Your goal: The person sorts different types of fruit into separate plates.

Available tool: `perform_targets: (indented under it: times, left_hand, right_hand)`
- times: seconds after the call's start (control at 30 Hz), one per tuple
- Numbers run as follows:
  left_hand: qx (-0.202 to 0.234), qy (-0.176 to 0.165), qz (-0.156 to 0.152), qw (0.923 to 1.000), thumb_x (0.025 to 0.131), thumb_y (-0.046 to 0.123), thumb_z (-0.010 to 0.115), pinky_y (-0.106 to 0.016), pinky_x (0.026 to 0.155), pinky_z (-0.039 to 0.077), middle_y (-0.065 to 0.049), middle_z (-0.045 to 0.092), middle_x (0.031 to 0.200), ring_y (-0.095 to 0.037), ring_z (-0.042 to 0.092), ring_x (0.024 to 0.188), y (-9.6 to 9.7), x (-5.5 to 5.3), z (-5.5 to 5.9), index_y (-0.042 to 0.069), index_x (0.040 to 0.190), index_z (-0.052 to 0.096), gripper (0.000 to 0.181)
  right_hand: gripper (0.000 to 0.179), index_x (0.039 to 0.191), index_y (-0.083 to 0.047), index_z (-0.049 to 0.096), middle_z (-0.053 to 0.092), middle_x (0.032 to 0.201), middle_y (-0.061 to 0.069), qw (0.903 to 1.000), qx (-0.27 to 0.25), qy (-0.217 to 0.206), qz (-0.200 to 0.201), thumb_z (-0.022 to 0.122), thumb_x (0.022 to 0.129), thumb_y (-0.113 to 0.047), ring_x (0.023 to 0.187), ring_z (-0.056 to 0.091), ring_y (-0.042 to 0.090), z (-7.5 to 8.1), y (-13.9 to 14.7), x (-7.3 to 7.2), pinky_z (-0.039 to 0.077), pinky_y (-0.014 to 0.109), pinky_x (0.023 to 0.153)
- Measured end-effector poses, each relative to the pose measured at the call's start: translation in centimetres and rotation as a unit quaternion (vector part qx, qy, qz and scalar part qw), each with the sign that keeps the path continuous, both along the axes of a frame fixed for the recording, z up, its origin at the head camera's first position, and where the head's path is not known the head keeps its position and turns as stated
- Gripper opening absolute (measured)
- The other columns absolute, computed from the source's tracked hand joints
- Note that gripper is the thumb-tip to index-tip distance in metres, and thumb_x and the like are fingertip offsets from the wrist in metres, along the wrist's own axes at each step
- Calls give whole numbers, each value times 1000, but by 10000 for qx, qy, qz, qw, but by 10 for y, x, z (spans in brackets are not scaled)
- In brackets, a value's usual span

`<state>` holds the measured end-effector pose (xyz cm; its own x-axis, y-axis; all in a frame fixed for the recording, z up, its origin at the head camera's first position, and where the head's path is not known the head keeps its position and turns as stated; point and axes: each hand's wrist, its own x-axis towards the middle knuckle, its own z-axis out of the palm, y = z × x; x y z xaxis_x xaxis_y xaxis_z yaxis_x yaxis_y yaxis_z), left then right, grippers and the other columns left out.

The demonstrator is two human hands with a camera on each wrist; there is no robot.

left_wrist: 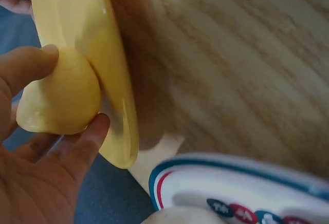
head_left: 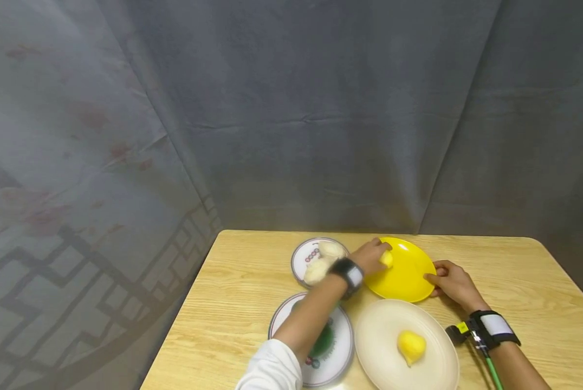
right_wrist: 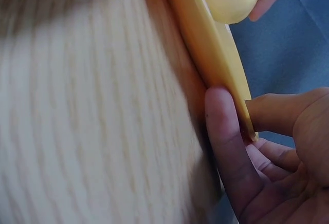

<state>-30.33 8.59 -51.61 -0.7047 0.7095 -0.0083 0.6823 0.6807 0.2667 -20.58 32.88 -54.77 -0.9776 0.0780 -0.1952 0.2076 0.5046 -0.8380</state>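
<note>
My left hand (head_left: 371, 257) holds a smooth yellow bun-shaped piece (left_wrist: 64, 98) between thumb and fingers, over the left part of a yellow plate (head_left: 405, 283). In the left wrist view the piece overlaps the plate's inner face. My right hand (head_left: 456, 284) pinches the right rim of that plate, thumb on the upper side and fingers beneath, as the right wrist view shows. Nearer to me, a second yellow piece (head_left: 411, 345), round with a pointed end, sits on a cream plate (head_left: 376, 346).
Left of the yellow plate, a small patterned plate (head_left: 298, 254) bears white rounded pieces (head_left: 316, 271). A larger patterned plate (head_left: 337, 360) with something green (head_left: 324, 341) on it lies below my left forearm, partly hidden. The wooden table (head_left: 233, 292) ends at a grey curtain (head_left: 321, 162).
</note>
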Motion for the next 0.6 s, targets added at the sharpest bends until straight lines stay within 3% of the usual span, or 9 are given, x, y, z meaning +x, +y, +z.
perform_targets:
  times: [0.2, 0.4, 0.5, 0.6]
  left_hand:
    - [-128, 108, 158, 9997, 101, 34, 75, -17, 102, 53, -2, 58, 139, -12, 64, 118, -1, -1, -6, 19, 152, 56, 56]
    - [-316, -104, 301, 9990, 100, 46, 72, -25, 115, 49, 0, 44, 160, -16, 48, 145, -5, 9, 7, 24, 163, 42, 73]
    - [-410, 162, 131, 9989, 100, 51, 71, -25, 121, 42, 2, 38, 166, -16, 39, 153, -3, 13, 16, 27, 164, 41, 74]
    - [-613, 677, -276, 9954, 102, 52, 66, -21, 124, 37, 4, 39, 165, -14, 37, 153, 2, 22, 27, 28, 161, 45, 67]
  right_hand:
    - [61, 146, 22, 36, 62, 109, 28, 9999, -23, 100, -4, 64, 106, -15, 73, 69, 17, -1, -4, -2, 64, 29, 63]
    - [63, 147, 22, 35, 61, 111, 28, 10000, -31, 31, 18, 64, 106, -15, 74, 69, 17, 0, -5, -3, 65, 30, 64]
    - [63, 147, 23, 34, 61, 112, 30, 10000, -39, 43, 23, 63, 107, -16, 75, 69, 17, 1, -5, -4, 65, 30, 64]
    - [64, 148, 22, 33, 61, 112, 30, 10000, -40, 4, 36, 63, 107, -16, 76, 68, 17, 1, -4, -4, 64, 29, 65]
